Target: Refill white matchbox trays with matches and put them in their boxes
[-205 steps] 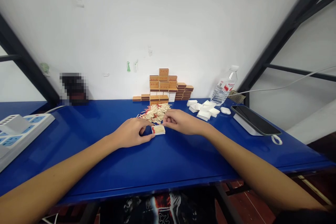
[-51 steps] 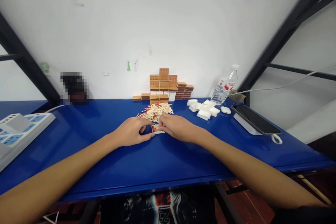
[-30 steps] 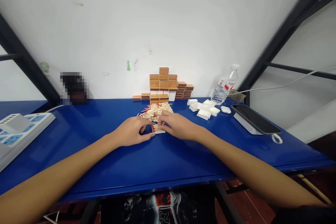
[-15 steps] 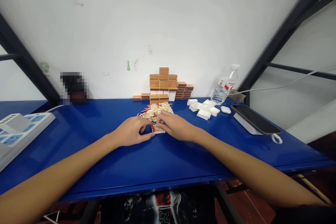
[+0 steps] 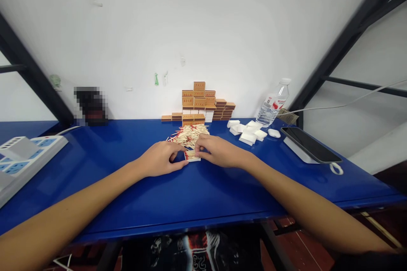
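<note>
A small white matchbox tray (image 5: 192, 159) with red-tipped matches (image 5: 190, 154) lying in it sits between my hands on the blue table. Its left end is held between the thumb and index finger of my left hand (image 5: 162, 159). At its right end, my right hand (image 5: 218, 151) is closed, with thumb and bent index finger against the tray and the match ends. Whether a match is pinched there is too small to tell. Right behind the tray, a loose heap of matches (image 5: 187, 135) spreads out, touching or very near the fingers.
Stacked brown matchboxes (image 5: 199, 101) stand against the wall behind the heap. To the right are several white trays (image 5: 248, 137), a water bottle (image 5: 270, 108), a white earphone case (image 5: 274, 133) and a phone (image 5: 311, 144) on a white box. A power strip (image 5: 38, 156) lies at left.
My right hand has shifted slightly right, from over the tray to its right end, uncovering more of the matches inside. My left hand stays at the left end.
</note>
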`<state>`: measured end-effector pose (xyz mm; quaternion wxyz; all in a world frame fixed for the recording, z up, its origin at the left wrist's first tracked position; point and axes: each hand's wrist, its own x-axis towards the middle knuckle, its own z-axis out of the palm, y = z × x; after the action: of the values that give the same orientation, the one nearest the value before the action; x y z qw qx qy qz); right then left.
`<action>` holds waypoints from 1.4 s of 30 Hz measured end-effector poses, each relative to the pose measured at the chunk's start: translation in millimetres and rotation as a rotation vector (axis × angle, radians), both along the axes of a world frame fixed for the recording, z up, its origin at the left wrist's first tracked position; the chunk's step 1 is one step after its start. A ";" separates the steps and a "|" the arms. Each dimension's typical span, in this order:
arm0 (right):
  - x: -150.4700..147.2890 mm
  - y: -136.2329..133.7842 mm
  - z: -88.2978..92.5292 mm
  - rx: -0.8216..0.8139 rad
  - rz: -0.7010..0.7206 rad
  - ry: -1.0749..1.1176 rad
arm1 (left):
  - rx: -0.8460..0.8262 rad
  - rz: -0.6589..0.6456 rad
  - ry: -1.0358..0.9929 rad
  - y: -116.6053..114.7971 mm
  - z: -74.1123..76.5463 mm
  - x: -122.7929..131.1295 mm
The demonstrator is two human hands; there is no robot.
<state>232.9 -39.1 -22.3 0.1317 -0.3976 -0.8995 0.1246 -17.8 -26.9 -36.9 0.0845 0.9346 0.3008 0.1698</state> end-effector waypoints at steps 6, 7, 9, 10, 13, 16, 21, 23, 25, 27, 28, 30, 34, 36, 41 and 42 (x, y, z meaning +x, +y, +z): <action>-1.8 -1.3 1.1 -0.017 0.001 0.028 | -0.003 0.009 0.016 -0.7 0.9 0.8; -2.8 -1.8 0.6 -0.012 -0.003 0.053 | -0.004 0.011 0.018 -0.7 0.9 0.8; -4.8 -2.3 -1.2 -0.005 -0.008 0.099 | -0.003 0.011 0.017 -0.6 0.8 0.5; -5.8 -2.3 -2.4 0.000 -0.010 0.116 | 0.000 0.009 0.016 -0.5 0.6 0.3; -8.1 -1.3 -5.9 0.028 -0.025 0.158 | 0.003 0.003 0.014 -0.3 -0.1 -0.6; -9.8 -0.6 -8.2 0.061 -0.049 0.174 | -0.009 0.002 0.008 -0.6 -1.0 -0.9; -13.6 0.2 -12.1 0.082 -0.028 0.130 | -0.013 0.000 0.001 -1.5 -1.1 0.2; -14.7 1.2 -13.6 0.097 -0.023 0.103 | -0.013 -0.003 0.006 -1.8 -0.6 0.5; -14.6 1.9 -14.0 0.104 -0.024 0.072 | -0.016 -0.003 0.008 -1.9 -0.2 0.7; -13.6 1.6 -13.2 0.112 -0.018 0.059 | -0.017 0.002 0.006 -2.1 -0.1 0.7; -13.1 0.9 -12.4 0.117 -0.014 0.058 | -0.018 0.006 0.005 -2.3 -0.2 0.8; -12.2 -1.3 -9.9 0.113 0.001 0.056 | -0.023 0.013 0.002 -2.6 -0.2 0.8; -6.9 -2.1 -0.8 0.086 0.033 0.054 | -0.034 0.014 -0.016 -3.2 0.3 0.7; 3.4 4.0 5.6 0.145 -0.007 0.116 | -0.024 0.022 -0.034 -3.1 0.6 0.5; 54.9 38.9 11.3 0.334 -0.242 0.185 | -0.009 0.050 -0.064 -2.9 0.0 0.5; 64.8 46.2 9.1 0.329 -0.275 0.155 | -0.018 0.050 -0.056 -2.9 -0.1 0.6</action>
<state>297.7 7.1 -13.2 0.2791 -0.4787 -0.8323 -0.0128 -17.2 -29.8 -37.0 0.0971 0.9210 0.3230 0.1952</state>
